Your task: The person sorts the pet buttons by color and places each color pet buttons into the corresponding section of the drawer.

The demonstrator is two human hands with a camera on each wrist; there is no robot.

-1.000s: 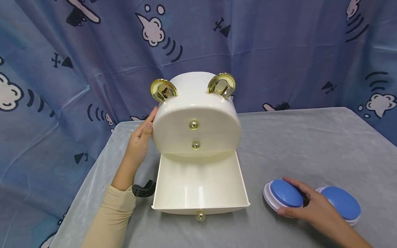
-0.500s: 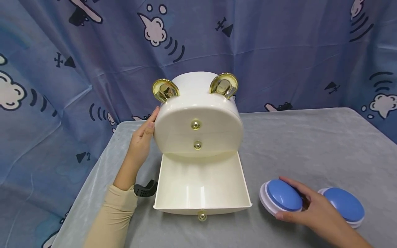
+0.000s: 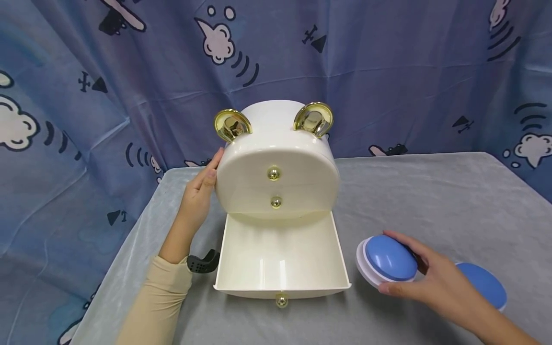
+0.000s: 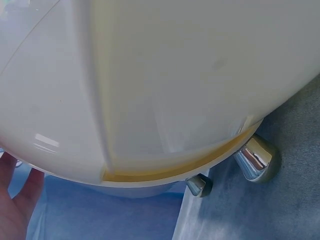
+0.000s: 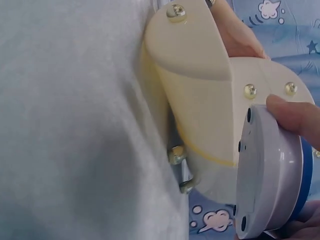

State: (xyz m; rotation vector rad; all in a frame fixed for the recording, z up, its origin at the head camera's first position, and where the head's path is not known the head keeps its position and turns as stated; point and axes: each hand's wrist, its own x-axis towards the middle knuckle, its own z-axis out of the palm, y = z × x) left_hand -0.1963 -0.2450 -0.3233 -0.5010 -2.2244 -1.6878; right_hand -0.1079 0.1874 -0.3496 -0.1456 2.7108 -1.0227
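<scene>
A white bear-shaped drawer box (image 3: 276, 136) with gold ears stands on the table, its bottom drawer (image 3: 241, 258) pulled out and bare inside. My left hand (image 3: 196, 201) rests against the box's left side with fingers fairly straight. On the right, my right hand (image 3: 448, 287) grips a round white push button with a blue domed top (image 3: 390, 258), thumb and fingers on opposite sides. The right wrist view shows the button's white underside (image 5: 252, 175) with small black feet, held tilted and raised off the cloth. A second blue-topped button (image 3: 485, 285) lies partly hidden behind my right hand.
Grey cloth covers the table (image 3: 431, 201). A blue patterned curtain (image 3: 388, 96) hangs behind it. Gold knobs sit on the box front, one of them on the open drawer's front edge (image 3: 281, 300). A black wrist strap (image 3: 203, 261) shows beside the drawer.
My right hand has lifted the blue-topped button and carried it slightly left toward the drawer, tilting it. My left hand has stayed on the box. The view has shifted slightly.
</scene>
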